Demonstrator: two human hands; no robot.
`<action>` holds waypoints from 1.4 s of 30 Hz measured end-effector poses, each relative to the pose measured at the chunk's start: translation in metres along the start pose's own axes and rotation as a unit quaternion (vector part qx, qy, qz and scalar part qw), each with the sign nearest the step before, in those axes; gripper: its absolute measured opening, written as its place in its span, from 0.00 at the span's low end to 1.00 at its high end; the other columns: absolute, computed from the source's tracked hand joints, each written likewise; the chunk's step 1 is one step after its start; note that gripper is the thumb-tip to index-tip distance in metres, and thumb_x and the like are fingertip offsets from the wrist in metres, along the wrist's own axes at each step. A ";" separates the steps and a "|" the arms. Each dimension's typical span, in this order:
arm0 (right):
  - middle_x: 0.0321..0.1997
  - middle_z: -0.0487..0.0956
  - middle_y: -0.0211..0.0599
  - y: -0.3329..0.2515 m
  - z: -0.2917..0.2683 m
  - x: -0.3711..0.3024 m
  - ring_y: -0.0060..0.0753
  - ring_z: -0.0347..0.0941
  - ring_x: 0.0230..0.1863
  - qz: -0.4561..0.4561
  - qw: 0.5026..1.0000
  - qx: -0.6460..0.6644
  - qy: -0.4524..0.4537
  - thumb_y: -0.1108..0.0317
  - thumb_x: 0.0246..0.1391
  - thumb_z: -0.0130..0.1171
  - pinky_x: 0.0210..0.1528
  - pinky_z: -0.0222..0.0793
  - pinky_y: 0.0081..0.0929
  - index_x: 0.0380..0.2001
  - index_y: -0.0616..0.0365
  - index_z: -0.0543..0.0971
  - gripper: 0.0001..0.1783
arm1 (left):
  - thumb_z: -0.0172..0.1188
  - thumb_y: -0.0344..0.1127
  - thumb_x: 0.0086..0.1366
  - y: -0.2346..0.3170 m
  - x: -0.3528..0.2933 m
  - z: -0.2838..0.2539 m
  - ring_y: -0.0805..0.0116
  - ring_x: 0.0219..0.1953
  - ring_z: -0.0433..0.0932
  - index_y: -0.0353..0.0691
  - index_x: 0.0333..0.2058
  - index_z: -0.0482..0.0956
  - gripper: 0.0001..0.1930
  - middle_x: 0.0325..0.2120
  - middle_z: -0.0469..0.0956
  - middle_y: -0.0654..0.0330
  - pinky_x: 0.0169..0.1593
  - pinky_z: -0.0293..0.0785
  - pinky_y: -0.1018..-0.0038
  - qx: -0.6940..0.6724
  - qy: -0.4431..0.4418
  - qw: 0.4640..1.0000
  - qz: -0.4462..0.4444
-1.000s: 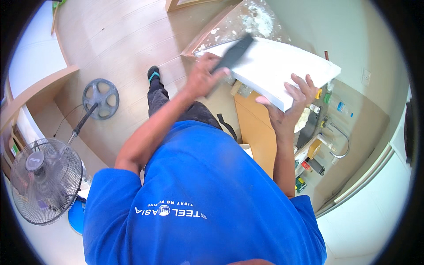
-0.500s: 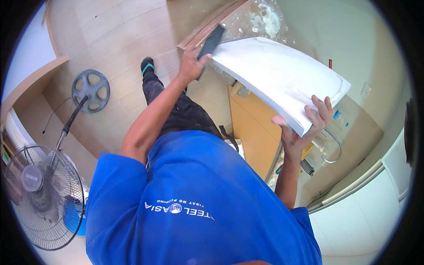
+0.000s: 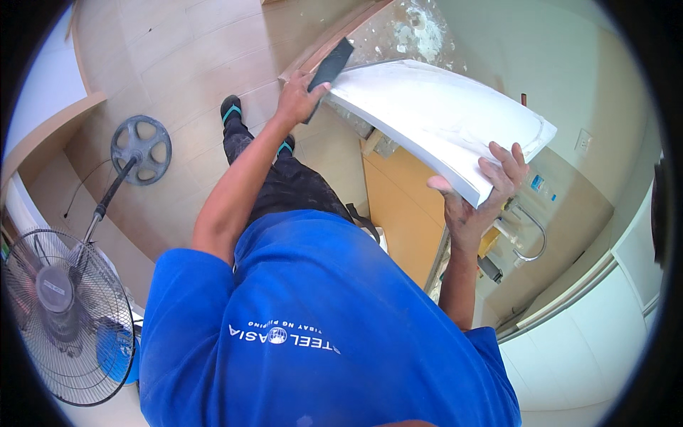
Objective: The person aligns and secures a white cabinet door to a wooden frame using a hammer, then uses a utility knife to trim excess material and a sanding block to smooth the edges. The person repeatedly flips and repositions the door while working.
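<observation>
My left hand [image 3: 297,101] is closed around a dark, flat rectangular block [image 3: 333,62], which looks like a sanding block. The block stands on edge against the far left end of a long white panel [image 3: 434,107]. This panel is slightly curved, with a raised edge along its near side and greyish smears on its face. At its near right corner, my right hand [image 3: 482,196] grips the panel from beneath, thumb on one side and fingers on the other. The panel's far end lies over a dusty, white-spattered worktop [image 3: 380,35].
Below the panel stands an orange-brown cabinet [image 3: 405,192]. To the right are a curved metal faucet [image 3: 542,231], a clear bottle [image 3: 542,185] and a wall outlet [image 3: 583,141]. A stand fan [image 3: 60,299] with a round base [image 3: 141,149] is at left, by a blue bucket [image 3: 117,349].
The panel and both hands sit slightly further left in the picture, as does much of the scene. Both grips are the same, and the block remains at the panel's far left end.
</observation>
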State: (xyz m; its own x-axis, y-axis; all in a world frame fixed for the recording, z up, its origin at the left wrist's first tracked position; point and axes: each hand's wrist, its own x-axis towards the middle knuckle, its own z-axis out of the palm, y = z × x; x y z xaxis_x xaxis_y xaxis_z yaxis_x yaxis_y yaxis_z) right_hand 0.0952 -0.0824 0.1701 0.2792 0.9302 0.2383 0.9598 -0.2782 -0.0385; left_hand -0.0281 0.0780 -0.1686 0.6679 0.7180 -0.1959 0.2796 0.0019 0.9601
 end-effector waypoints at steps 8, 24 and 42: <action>0.63 0.70 0.36 0.000 -0.001 -0.004 0.58 0.58 0.73 0.011 1.000 0.011 -0.008 0.33 0.41 0.76 0.77 0.50 0.62 0.57 0.40 0.66 0.46 | 0.70 0.42 0.65 0.137 -0.117 -0.038 0.53 0.59 0.74 0.32 0.51 0.81 0.22 0.59 0.71 0.49 0.61 0.70 0.62 -0.137 -0.058 0.975 0.165; 0.76 0.58 0.53 0.001 0.007 -0.019 0.59 0.49 0.77 0.015 0.999 0.010 0.026 0.29 0.43 0.73 0.75 0.38 0.69 0.74 0.47 0.53 0.64 | 0.70 0.45 0.65 0.125 -0.056 -0.053 0.58 0.54 0.75 0.30 0.50 0.83 0.24 0.49 0.76 0.52 0.57 0.72 0.67 -0.105 -0.196 0.967 0.120; 0.78 0.55 0.56 0.007 0.016 -0.029 0.61 0.49 0.78 0.019 0.996 0.049 0.066 0.27 0.43 0.72 0.76 0.32 0.68 0.74 0.55 0.55 0.65 | 0.69 0.46 0.67 0.200 -0.091 -0.072 0.57 0.55 0.75 0.26 0.49 0.81 0.25 0.49 0.75 0.50 0.60 0.70 0.65 -0.138 -0.213 0.954 0.157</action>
State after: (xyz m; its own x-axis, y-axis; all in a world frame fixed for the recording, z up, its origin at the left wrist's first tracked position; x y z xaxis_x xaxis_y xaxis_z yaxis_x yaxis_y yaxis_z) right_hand 0.0943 -0.1070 0.1472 0.3150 0.8782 0.3600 0.9488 -0.2821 -0.1421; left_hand -0.0830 0.0635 0.0554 0.9249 0.3659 0.1031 -0.1335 0.0588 0.9893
